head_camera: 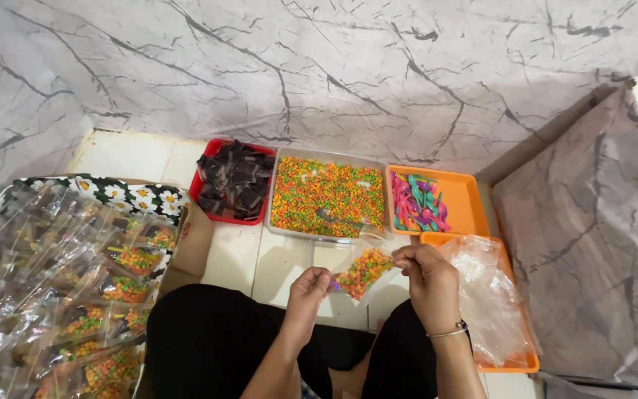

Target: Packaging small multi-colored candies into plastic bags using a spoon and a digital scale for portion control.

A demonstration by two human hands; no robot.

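Observation:
Both my hands hold one small clear plastic packet filled with tiny orange, green and yellow candy beads. My left hand pinches its lower left end, where something purple shows inside. At the upper right end, my right hand, with a thin bracelet on the wrist, grips the packet. The packet hangs over the white tiled floor in front of my knees.
A clear tray of coloured beads with a metal scoop, a red tray of dark pieces, an orange tray of pink and teal plastic spoons, an orange tray of empty clear bags, and a box of several filled packets at left.

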